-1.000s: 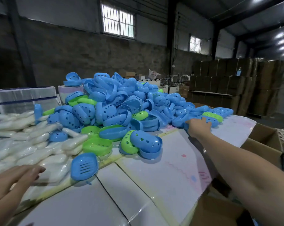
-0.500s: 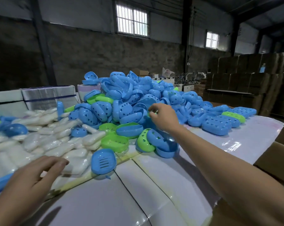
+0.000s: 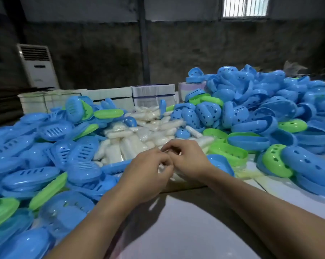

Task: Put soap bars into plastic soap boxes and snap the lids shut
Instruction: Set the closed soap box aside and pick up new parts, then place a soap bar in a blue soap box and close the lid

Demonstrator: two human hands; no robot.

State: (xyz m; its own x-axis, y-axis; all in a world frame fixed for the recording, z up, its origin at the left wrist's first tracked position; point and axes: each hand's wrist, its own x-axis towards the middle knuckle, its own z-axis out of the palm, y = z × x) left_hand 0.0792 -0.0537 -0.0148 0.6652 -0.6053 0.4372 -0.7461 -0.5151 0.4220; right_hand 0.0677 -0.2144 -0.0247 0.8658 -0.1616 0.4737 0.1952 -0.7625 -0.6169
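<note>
My left hand (image 3: 148, 174) and my right hand (image 3: 189, 159) meet at the near edge of a heap of white wrapped soap bars (image 3: 139, 135). Both have curled fingers and pinch a white soap bar (image 3: 162, 168) that is mostly hidden between them. A blue box half (image 3: 220, 165) lies just right of my right wrist. Slotted blue and green lids (image 3: 55, 131) are heaped on the left. Perforated blue and green box halves (image 3: 270, 103) are piled high on the right.
The white table top (image 3: 186, 225) shows under my forearms. Bundled white stacks (image 3: 152, 94) stand behind the soap heap. A white floor air conditioner (image 3: 38, 66) stands against the dark back wall on the left.
My view has swung left. My right hand has come back from the blue box pile, and my left hand has moved in from the left. They now meet over the soap.
</note>
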